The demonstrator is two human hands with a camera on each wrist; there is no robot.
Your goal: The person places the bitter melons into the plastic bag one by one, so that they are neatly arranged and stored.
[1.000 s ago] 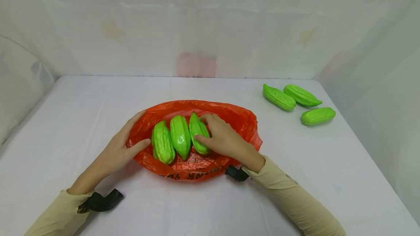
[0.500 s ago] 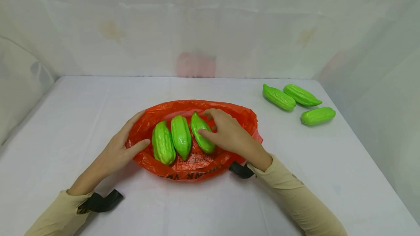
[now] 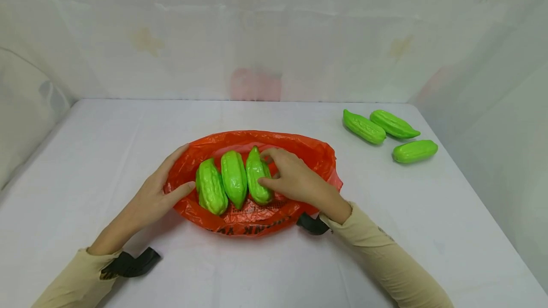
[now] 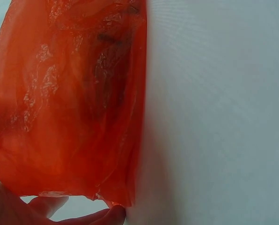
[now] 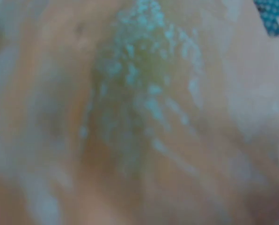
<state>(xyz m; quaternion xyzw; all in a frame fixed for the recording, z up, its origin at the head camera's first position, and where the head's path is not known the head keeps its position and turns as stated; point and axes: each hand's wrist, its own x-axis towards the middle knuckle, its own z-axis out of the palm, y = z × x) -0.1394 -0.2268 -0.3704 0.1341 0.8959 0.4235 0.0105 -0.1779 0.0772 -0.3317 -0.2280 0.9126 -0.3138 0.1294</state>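
Note:
A red plastic bag (image 3: 257,229) lies on the white table with its mouth spread wide and rim rolled down. Three glossy green bitter melons stand side by side in it: a left one (image 3: 211,187), a middle one (image 3: 234,179) and a right one (image 3: 258,175). My right hand (image 3: 295,175) reaches in from the right and holds the right melon between thumb and fingers. At the bag's left end my left hand (image 3: 151,198) rests with thumb and fingers fairly straight and spread against the rim. The right wrist view is blurred.
At the table's back right lie three more bitter melons: two close together, one (image 3: 364,127) beside another (image 3: 394,124), and a third (image 3: 415,151) nearer the front. A pale patterned curtain (image 3: 325,51) rises behind the table (image 3: 107,137).
The right hand shifted right with its fingers loosened, then came back left and closed on the right melon, which now stands more upright. The other two melons shifted slightly left. The left hand stays put.

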